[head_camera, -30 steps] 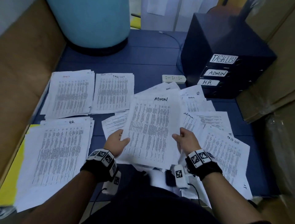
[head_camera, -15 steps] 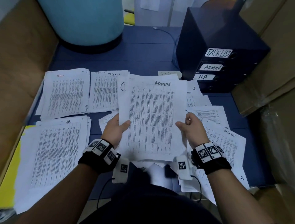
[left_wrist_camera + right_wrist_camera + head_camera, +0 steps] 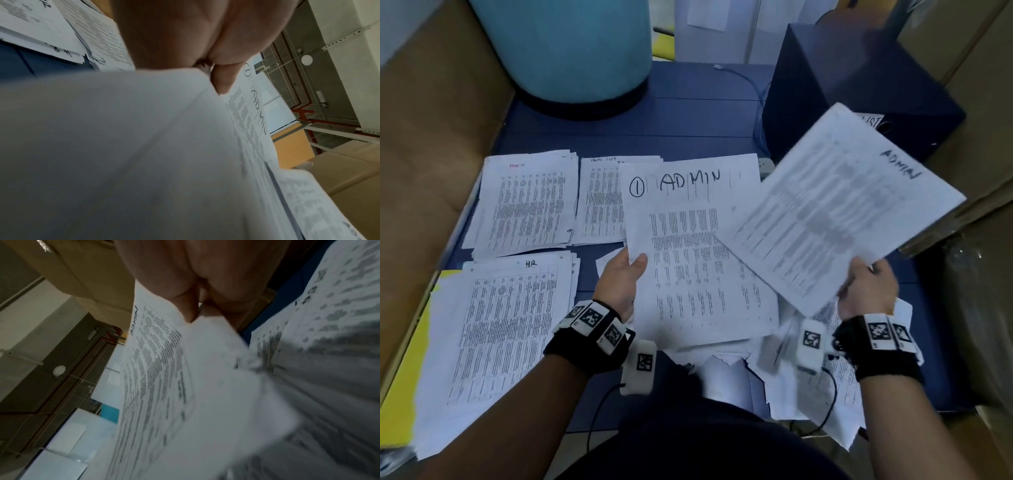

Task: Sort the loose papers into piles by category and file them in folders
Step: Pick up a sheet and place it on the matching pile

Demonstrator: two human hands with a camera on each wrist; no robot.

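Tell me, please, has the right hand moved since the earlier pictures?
Yes. The right hand has swung right, away from the left hand's ADMIN stack, carrying its ADMIN sheet toward the dark file box, which it now partly covers.

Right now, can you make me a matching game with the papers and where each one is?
Things:
1. ADMIN sheet with circled 1
2. Tilted ADMIN sheet
3. HR pile
4. Red ADMIN pile

Places:
A. table, far left
B. held in right hand
C. table, near left
D. held in left hand

Pairs: 1-D, 2-B, 3-C, 4-A
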